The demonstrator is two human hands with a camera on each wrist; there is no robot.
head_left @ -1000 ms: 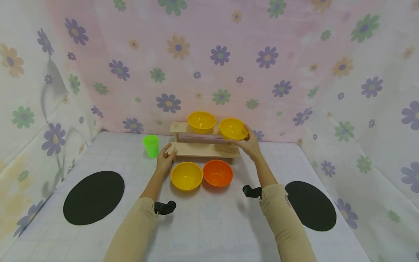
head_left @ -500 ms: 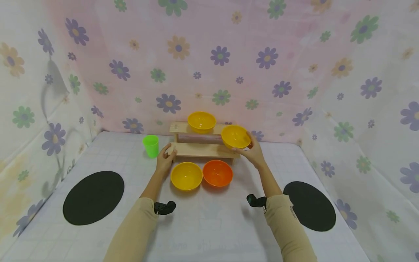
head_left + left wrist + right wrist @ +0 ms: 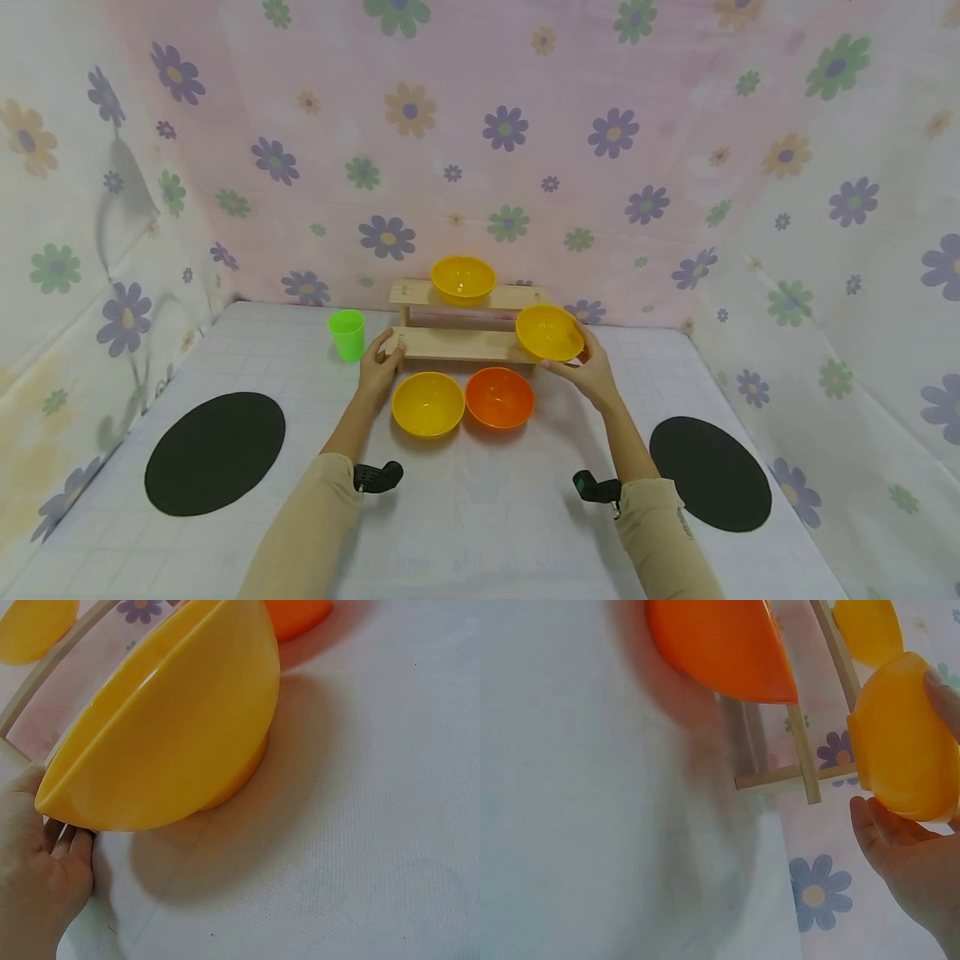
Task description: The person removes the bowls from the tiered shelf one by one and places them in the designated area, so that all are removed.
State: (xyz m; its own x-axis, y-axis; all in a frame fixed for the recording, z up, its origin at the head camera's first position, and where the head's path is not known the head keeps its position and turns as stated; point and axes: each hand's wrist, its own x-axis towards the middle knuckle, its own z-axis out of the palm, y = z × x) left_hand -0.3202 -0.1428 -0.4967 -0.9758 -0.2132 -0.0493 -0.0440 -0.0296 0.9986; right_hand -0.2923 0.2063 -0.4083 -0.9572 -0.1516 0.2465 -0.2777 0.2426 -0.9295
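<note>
1. Since the earlier frames, we see the right hand (image 3: 592, 375) has carried a yellow bowl (image 3: 550, 332) off the top step of the wooden rack (image 3: 465, 343), down and toward the person; the left hand has stayed at its place.
2. Now this bowl is in the air, just beside the right end of the rack's lower step and above the counter (image 3: 480, 517). Our right grip holds it from below and behind, thumb on the rim, so the opening stays up.
3. The left hand (image 3: 378, 367) rests on the left end of the lower step, fingers laid over the edge; we judge it steadies the rack.
4. A second yellow bowl (image 3: 462, 279) stands on the top step.
5. On the counter, just before the rack, a yellow bowl (image 3: 427, 403) and an orange bowl (image 3: 499, 397) sit side by side, touching.
6. A green cup (image 3: 347, 334) stands upright left of the rack, near the left hand.
</note>
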